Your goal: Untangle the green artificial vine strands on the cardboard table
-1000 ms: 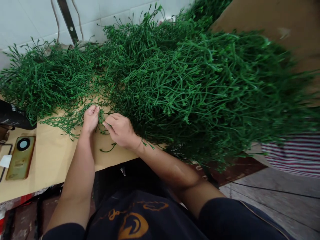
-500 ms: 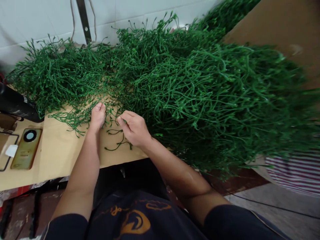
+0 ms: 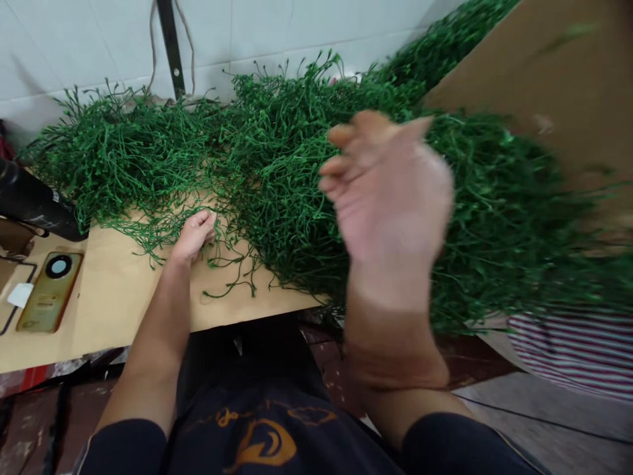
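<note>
My left hand [image 3: 196,232] rests low over the table with its fingers closed around thin green plastic stems [image 3: 163,227], which trail out to its left. My right hand [image 3: 390,178] is raised in front of the big heap of green artificial stems [image 3: 291,198], palm toward me. It is blurred by motion; its fingers look apart and nothing shows in them. A blurred green stem [image 3: 568,36] hangs in the air at upper right, before the cardboard [image 3: 568,99]. Several loose stems [image 3: 237,280] lie on the tan tabletop [image 3: 128,284] between my hands.
A second pile of green stems [image 3: 128,145] lies against the tiled wall at back left. A black bottle [image 3: 39,204] and a phone [image 3: 49,290] are at the left. Striped cloth [image 3: 568,353] shows at lower right, and a metal upright [image 3: 171,49] stands behind.
My right hand has swung up and right from beside my left hand, turning its palm toward me. A blurred stem has appeared at upper right. The left hand stays nearly in place.
</note>
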The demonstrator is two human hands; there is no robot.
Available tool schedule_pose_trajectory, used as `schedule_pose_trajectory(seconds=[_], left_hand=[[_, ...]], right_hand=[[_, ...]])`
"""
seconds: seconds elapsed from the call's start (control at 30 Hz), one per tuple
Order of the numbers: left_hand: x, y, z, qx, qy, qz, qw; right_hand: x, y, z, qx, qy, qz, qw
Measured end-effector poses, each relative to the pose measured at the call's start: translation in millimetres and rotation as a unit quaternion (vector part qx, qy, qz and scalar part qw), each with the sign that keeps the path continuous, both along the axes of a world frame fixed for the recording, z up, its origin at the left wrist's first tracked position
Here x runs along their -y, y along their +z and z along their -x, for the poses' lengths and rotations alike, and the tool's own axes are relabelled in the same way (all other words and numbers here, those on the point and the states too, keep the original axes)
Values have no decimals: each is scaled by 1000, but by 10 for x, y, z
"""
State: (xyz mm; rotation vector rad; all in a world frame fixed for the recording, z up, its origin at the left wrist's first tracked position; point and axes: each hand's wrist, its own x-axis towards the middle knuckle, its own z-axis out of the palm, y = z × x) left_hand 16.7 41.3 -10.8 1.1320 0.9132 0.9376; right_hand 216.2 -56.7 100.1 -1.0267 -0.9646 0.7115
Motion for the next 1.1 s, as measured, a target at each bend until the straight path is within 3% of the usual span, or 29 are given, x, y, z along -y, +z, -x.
schedule_pose_trajectory(seconds=[0.07,0.17,0.23,0.3,0.57,0.73,0.8,0.87,0.97,1.1], left_hand=[[5,-14,13,13,-24,-13,1000],[4,-27,51,26,-45,-32,998],[0,-18,66,14,-40,-38,998],[-6,6,55,-20,-15,-51,998],[-132,12,-66,-136,95,-103,981],[-309,-115,41,-127,245,-99,956],[-283,-122,63,-131,216,-124,960],[-202,-98,63,-126,147,-143,971],[-76,-42,52,-124,60,-148,979],[-28,-15,42,-151,13,-165,975]], right_hand=[[-106,-246,269,129,36,23,991],[-301,-620,614,392,50,86,915],[-399,-767,713,474,96,150,863],[-443,-825,724,493,128,185,841],[-223,-785,788,492,102,213,838],[150,-483,751,443,155,31,883],[162,-402,682,421,150,16,894],[59,-409,616,409,124,76,901],[-180,-557,585,413,77,177,890],[-404,-811,674,403,53,200,891]])
